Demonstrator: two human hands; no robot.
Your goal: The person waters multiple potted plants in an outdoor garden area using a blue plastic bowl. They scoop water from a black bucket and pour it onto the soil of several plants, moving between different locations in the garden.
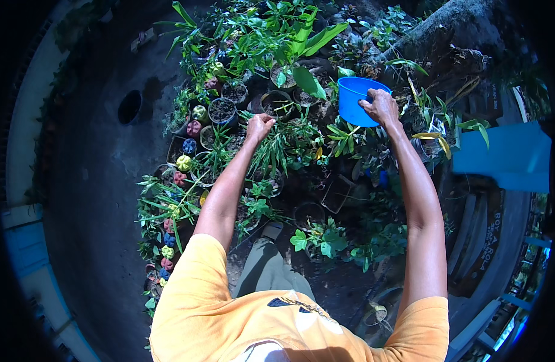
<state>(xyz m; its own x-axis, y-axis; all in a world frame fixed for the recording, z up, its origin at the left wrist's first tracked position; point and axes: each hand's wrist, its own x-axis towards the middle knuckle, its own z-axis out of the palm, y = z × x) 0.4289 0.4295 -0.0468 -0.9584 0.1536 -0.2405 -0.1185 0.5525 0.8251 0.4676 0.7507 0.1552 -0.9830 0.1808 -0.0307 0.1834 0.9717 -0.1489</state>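
My right hand (382, 108) grips the near right rim of a blue plastic pail (352, 107), holding it tilted above the plants at the upper middle right. My left hand (259, 128) reaches forward over narrow-leaved potted plants (271, 154), its fingers pinched together. Whether anything sits between those fingers is too small to tell. Just left of that hand stands a round pot of dark soil (222, 110). Beyond the hand is another pot (277, 104) with a small green plant.
Upturned painted bottle bottoms (184, 162) in several colours edge the bed on the left. A black bucket (130, 107) stands on the dark pavement (102, 199). A thick trunk (431, 27) crosses the far right. Leafy plants (329, 240) grow near my shoe (272, 230).
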